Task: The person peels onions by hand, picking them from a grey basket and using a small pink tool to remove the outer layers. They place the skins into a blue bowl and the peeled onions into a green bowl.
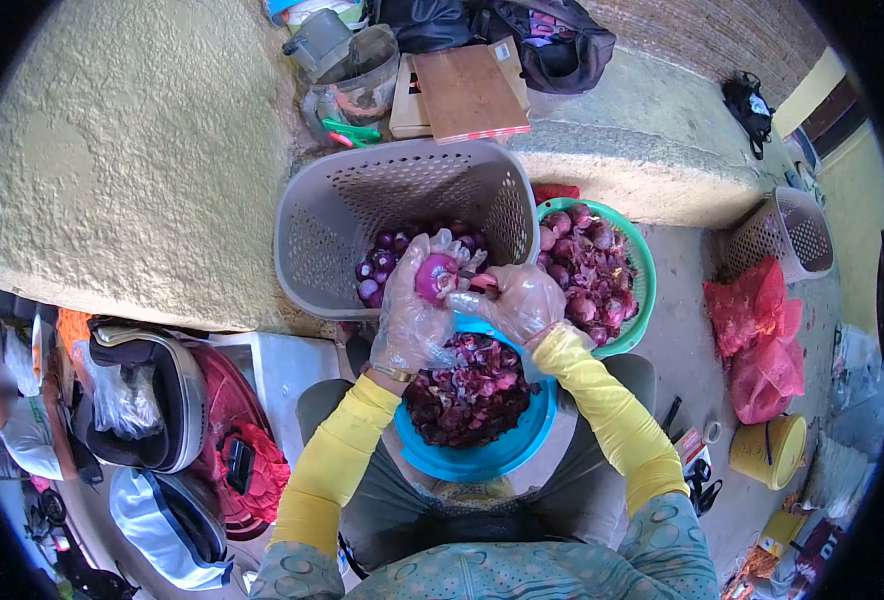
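My left hand (412, 312), in a clear plastic glove, is closed around a purple-red onion (436, 279). Close beside it, my gloved right hand (524, 302) grips a small tool with a pinkish-red handle (483, 282); its working end is hidden or too small to make out. Both hands are above a blue basin (474, 463) heaped with dark red onion skins (470, 393). Behind them stands a grey perforated basket (307, 235) with several smooth, shiny onions (380, 264) at its bottom. A green colander (646, 262) at the right holds onions with loose skins.
Cardboard (469, 90), a clear tub (362, 75) and bags (562, 45) sit on the ledge behind the basket. Red mesh sacks (762, 350), a yellow bucket (784, 452) and another basket (807, 235) are at right. Left are a white box (297, 365) and a padded black seat (152, 400).
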`<state>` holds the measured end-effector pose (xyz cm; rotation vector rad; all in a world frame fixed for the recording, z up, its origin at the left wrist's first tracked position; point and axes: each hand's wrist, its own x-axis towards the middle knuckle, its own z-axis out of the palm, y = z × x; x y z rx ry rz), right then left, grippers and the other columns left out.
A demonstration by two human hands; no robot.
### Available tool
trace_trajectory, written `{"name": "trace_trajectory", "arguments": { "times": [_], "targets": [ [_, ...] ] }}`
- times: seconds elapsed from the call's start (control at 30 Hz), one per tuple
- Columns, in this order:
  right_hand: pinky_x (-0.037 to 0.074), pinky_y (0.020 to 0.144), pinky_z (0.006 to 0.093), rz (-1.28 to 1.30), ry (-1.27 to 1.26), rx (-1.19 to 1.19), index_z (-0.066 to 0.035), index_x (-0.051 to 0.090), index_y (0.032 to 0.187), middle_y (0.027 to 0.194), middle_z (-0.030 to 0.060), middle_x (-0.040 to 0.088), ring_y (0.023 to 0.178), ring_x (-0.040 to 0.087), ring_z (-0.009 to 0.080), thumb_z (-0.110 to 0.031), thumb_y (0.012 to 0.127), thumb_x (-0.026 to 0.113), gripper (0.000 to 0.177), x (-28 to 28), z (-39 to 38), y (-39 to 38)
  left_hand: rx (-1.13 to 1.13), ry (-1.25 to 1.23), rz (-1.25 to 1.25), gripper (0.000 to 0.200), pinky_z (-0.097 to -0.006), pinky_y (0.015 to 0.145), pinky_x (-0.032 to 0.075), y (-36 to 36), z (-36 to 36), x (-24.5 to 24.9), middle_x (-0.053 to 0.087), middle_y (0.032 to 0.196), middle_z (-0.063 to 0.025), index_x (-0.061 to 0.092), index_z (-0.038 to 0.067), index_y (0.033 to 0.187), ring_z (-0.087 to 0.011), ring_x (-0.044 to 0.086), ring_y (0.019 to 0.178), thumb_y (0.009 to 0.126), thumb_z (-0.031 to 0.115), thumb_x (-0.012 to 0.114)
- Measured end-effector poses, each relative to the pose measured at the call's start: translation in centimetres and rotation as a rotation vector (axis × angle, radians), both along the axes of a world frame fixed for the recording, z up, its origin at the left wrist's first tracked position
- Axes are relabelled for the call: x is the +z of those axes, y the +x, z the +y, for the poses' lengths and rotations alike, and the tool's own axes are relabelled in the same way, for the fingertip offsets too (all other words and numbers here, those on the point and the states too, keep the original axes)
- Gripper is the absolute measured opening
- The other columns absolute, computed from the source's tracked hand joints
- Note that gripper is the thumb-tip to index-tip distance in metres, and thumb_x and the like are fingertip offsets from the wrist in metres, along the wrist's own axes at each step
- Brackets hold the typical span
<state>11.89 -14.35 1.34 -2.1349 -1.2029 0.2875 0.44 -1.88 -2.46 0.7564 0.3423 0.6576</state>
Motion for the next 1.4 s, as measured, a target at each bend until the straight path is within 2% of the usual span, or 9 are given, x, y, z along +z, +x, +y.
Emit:
{"name": "trace_trajectory", "arguments": {
  "times": [0.13,0.2,0.33,0.4,0.63,0.7,0.8,1.13,1.4],
  "targets": [
    [0.049,0.06,0.0393,0.261,0.012,-0.011,-0.003,0.072,0.085,0.064,0.0141,0.059,0.057,0.055,0.0277,-0.054,0.084,0.08,0.052,-1.2,0.2,-0.4,0.027,0.174,0.029,0.039,-0.0383,0.109,0.05,0.2,-0.1,-0.5,0.059,0.133,-0.013,0.046,-0.001,0.14,-0.0238,0.059,0.124,0.104,0.008,0.057],
    [0.05,0.064,0.04,0.335,-0.054,0.002,-0.003,0.073,0.091,0.069,0.0145,0.063,0.062,0.06,0.0292,-0.057,0.085,0.077,0.054,-1.2,0.3,-0.4,0.078,0.105,0.123,0.031,-0.0434,0.105,0.051,0.5,0.1,-0.6,0.061,0.127,-0.0114,0.055,0.003,0.126,-0.0262,0.061,0.119,0.108,0.029,0.052],
    [0.051,0.068,0.0391,0.415,-0.084,0.016,-0.002,0.073,0.094,0.07,0.0132,0.064,0.063,0.059,0.0221,-0.058,0.088,0.073,0.056,-0.8,0.6,-0.9,0.015,-0.066,0.055,0.032,-0.0413,0.105,0.051,0.1,-0.1,0.4,0.06,0.127,-0.0117,0.057,0.002,0.123,-0.0258,0.061,0.117,0.108,0.03,0.052],
    [0.051,0.067,0.0388,0.432,-0.077,-0.007,-0.003,0.074,0.093,0.07,0.013,0.063,0.063,0.058,0.0201,-0.058,0.088,0.073,0.056,-0.4,0.6,-0.9,0.16,0.258,0.138,0.032,-0.04,0.104,0.052,0.5,0.1,-1.8,0.06,0.127,-0.0116,0.059,0.003,0.123,-0.0258,0.061,0.117,0.108,0.03,0.052],
    [0.052,0.069,0.0377,0.453,-0.02,-0.035,-0.004,0.078,0.101,0.073,0.0119,0.067,0.066,0.06,0.019,-0.056,0.089,0.074,0.053,-1.2,0.5,-0.6,0.014,0.224,0.235,0.035,-0.041,0.103,0.052,0.3,1.1,-1.1,0.061,0.125,-0.0128,0.059,0.003,0.128,-0.0259,0.062,0.113,0.108,0.031,0.054],
    [0.052,0.069,0.0379,0.47,0.035,-0.052,-0.004,0.078,0.1,0.073,0.0116,0.068,0.066,0.06,0.019,-0.055,0.089,0.074,0.052,-1.7,0.6,-0.8,-0.081,-0.502,-0.109,0.036,-0.0383,0.1,0.054,0.6,0.7,1.6,0.061,0.12,-0.0124,0.055,0.001,0.133,-0.0249,0.063,0.106,0.103,0.02,0.062],
    [0.052,0.068,0.0376,0.501,0.104,-0.064,-0.002,0.077,0.098,0.072,0.0106,0.067,0.065,0.059,0.0174,-0.052,0.091,0.074,0.051,-2.4,0.7,-1.0,-0.038,-0.436,-0.044,0.038,-0.0394,0.101,0.054,0.8,0.4,1.6,0.06,0.117,-0.0114,0.06,0.001,0.124,-0.0253,0.062,0.104,0.106,0.034,0.056],
    [0.048,0.062,0.0304,0.538,0.174,-0.033,0.002,0.075,0.084,0.066,0.0018,0.064,0.067,0.053,0.0052,-0.041,0.095,0.074,0.044,-3.0,0.8,-0.6,-0.139,-0.447,-0.155,0.033,-0.0457,0.102,0.055,0.4,0.6,1.8,0.062,0.119,-0.0123,0.057,0.004,0.128,-0.0269,0.063,0.108,0.108,0.031,0.054],
    [0.051,0.065,0.041,0.463,0.1,0.038,-0.004,0.077,0.084,0.067,0.0154,0.066,0.06,0.062,0.0238,-0.053,0.094,0.07,0.051,-2.7,0.4,0.2,-0.217,-0.425,-0.135,0.05,-0.0521,0.105,0.052,0.0,1.3,-0.4,0.057,0.132,-0.0175,0.051,0.007,0.135,-0.034,0.06,0.117,0.106,0.048,0.048]
  ]
}}
